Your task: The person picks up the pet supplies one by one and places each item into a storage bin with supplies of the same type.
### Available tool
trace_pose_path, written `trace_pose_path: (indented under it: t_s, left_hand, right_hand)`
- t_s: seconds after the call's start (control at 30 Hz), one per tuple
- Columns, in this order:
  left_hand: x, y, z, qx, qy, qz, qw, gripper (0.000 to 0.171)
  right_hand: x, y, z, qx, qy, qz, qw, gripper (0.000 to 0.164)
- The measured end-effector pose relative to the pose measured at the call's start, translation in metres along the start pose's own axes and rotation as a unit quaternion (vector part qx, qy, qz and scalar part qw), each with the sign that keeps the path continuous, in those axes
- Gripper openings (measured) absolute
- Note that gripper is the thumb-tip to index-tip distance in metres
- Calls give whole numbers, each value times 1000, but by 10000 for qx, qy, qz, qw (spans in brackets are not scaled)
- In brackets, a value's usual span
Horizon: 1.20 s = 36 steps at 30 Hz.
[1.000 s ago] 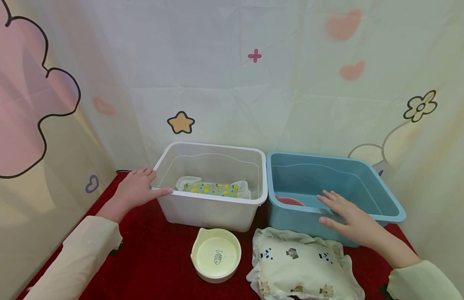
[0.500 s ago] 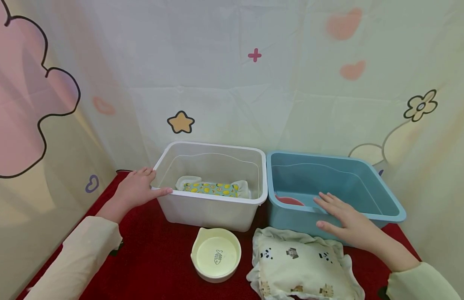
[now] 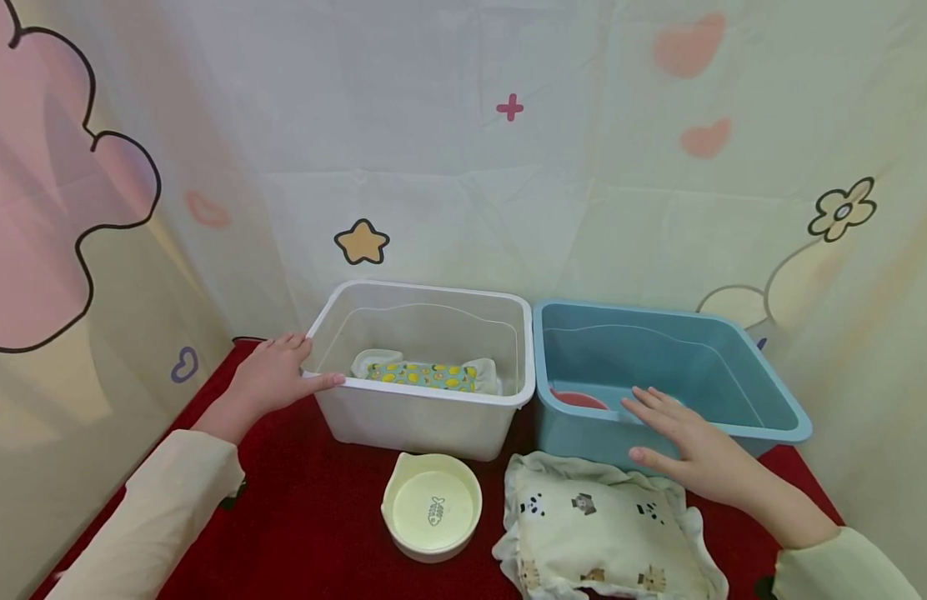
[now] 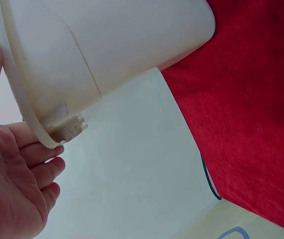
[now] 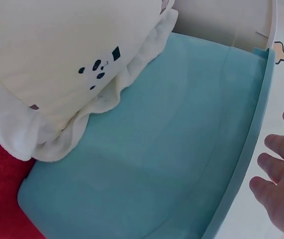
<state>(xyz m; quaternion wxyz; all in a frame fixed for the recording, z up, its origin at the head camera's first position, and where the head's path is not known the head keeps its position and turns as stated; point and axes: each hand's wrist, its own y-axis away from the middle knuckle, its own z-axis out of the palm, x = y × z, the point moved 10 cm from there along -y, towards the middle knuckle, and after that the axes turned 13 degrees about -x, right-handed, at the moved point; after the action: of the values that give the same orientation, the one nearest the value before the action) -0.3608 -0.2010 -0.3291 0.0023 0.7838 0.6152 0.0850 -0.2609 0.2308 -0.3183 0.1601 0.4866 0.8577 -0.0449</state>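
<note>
My left hand (image 3: 272,375) rests on the near left corner of a white plastic bin (image 3: 418,417), its thumb lying along the front rim. In the left wrist view its other fingers (image 4: 47,172) are by the rim's corner, loosely bent. My right hand (image 3: 696,446), palm down with fingers spread, is over the front rim of a blue plastic bin (image 3: 621,350) and holds nothing. A lemon-print cloth item with white frills (image 3: 426,377) lies inside the white bin. Part of a red item (image 3: 579,401) shows in the blue bin, the remainder hidden by its front wall.
A pale yellow bowl (image 3: 433,508) with a fishbone drawing stands before the white bin on red cloth (image 3: 306,517). Right of it lies a frilled cream pillow (image 3: 606,533) with animal prints, close against the blue bin. A printed curtain (image 3: 448,167) hangs behind the bins.
My right hand has shifted slightly left along the blue bin's front rim. The left hand, both bins, the bowl and the pillow stay as they were.
</note>
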Motion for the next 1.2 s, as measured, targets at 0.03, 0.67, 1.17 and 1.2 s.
trace_pose_path:
  t_s: [0.03, 0.67, 1.17, 1.2]
  left_hand:
    - [0, 0, 0, -1, -8, 4, 10000, 93]
    - [-1, 0, 1, -4, 24, -6, 10000, 91]
    - [-2, 0, 2, 4, 116, -23, 9999, 94]
    - [-2, 0, 2, -1, 115, -29, 9999, 94]
  right_hand:
    - [-1, 0, 0, 13, 8, -30, 10000, 63]
    - [-14, 7, 0, 735, 384, -487, 9954, 57]
    - [-37, 14, -4, 1788, 1089, -1167, 9709, 52]
    - [-36, 14, -4, 1780, 1090, -1153, 9712, 52]
